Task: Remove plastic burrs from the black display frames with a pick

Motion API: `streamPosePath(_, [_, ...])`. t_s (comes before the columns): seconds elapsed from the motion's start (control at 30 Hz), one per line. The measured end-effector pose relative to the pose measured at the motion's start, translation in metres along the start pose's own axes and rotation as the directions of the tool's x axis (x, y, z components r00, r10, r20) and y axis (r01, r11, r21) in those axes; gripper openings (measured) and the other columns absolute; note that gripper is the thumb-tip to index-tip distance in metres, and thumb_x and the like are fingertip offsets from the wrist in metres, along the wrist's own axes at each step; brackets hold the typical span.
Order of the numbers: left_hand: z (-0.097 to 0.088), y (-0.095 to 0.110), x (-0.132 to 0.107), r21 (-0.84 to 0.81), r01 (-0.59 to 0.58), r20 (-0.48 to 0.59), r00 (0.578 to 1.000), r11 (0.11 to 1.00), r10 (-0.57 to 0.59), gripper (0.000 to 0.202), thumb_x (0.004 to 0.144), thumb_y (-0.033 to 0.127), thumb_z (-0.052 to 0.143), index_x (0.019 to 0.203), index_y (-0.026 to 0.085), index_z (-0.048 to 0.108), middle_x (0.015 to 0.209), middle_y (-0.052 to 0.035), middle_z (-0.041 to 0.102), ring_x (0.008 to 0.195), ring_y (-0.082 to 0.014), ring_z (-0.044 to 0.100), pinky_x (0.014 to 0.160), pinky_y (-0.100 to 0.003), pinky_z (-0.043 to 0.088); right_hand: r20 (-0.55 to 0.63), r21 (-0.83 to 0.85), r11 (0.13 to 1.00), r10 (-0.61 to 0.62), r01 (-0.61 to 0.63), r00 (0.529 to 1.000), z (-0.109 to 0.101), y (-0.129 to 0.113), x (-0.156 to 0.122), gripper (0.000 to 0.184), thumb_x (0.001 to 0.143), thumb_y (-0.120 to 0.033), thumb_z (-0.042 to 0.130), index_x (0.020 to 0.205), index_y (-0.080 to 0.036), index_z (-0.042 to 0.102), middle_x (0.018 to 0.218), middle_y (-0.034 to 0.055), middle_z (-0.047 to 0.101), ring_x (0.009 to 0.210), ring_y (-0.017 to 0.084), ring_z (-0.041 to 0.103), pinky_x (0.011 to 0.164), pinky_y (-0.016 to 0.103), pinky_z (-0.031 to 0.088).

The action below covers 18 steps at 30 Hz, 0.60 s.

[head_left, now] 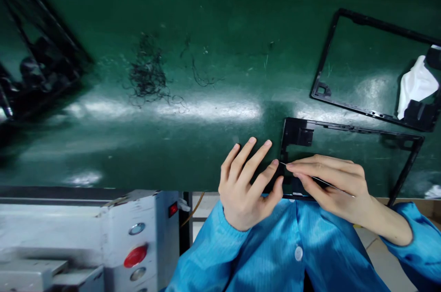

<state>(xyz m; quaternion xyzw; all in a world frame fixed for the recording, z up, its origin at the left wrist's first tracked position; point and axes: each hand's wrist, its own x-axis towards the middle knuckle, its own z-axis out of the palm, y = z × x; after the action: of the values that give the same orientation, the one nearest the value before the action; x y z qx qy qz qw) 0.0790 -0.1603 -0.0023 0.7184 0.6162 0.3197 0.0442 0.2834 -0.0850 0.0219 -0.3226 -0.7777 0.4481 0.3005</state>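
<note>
A thin black plastic frame (361, 129) lies at the near edge of the green bench. My left hand (246, 181) steadies its left corner, thumb and forefinger against the black corner piece (298, 135), the other fingers spread upward. My right hand (332, 186) is closed in a pinch on a thin metal blade (322, 180) whose tip touches the frame's left side near my left forefinger. Both sleeves are bright blue.
A second black frame (347, 64) lies at the back right with a white cloth (415, 85) on its right end. Dark thin trimmings (148, 73) are scattered mid-bench. More black frames (37, 53) lie blurred at far left. A grey machine (138, 237) with red button sits near left.
</note>
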Motion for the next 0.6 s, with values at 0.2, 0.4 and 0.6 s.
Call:
streamPosePath(0.2, [-0.0016,-0.0007,0.0000,0.016,-0.009,0.014,1.000,1.000,0.009,0.018,0.088,0.020,0.076,0.106,0.018,0.076,0.132,-0.0179,0.078,0.138,-0.0366,0.066,0.116,-0.056,0.050,-0.008,0.019,1.000,0.017,-0.017,1.000,0.0022,0.0018,-0.0011,0.030,0.102,-0.001,0.068,0.127,-0.015,0.077,0.117,0.0062,0.081,0.104,0.014,0.078,0.091,0.022,0.064])
streamPosePath(0.4, [-0.0023,-0.0012,-0.0004,0.022,-0.012,0.023,1.000,1.000,0.012,0.018,0.088,0.019,0.075,0.105,0.018,0.076,0.132,-0.0185,0.078,0.139,-0.0370,0.066,0.116,-0.056,0.049,-0.021,0.046,0.999,-0.015,0.016,1.000,0.0010,-0.0004,0.0015,0.028,0.101,0.000,0.069,0.124,-0.014,0.076,0.112,0.0078,0.083,0.102,0.016,0.079,0.087,0.025,0.066])
streamPosePath(0.6, [-0.0023,-0.0011,-0.0006,0.022,-0.016,0.022,1.000,1.000,0.016,0.017,0.088,0.020,0.075,0.105,0.017,0.076,0.131,-0.0192,0.078,0.138,-0.0377,0.066,0.115,-0.056,0.049,-0.017,0.083,0.996,-0.027,0.028,1.000,0.0011,-0.0009,0.0037,0.028,0.102,0.000,0.067,0.126,-0.014,0.075,0.114,0.0100,0.082,0.103,0.018,0.079,0.086,0.027,0.068])
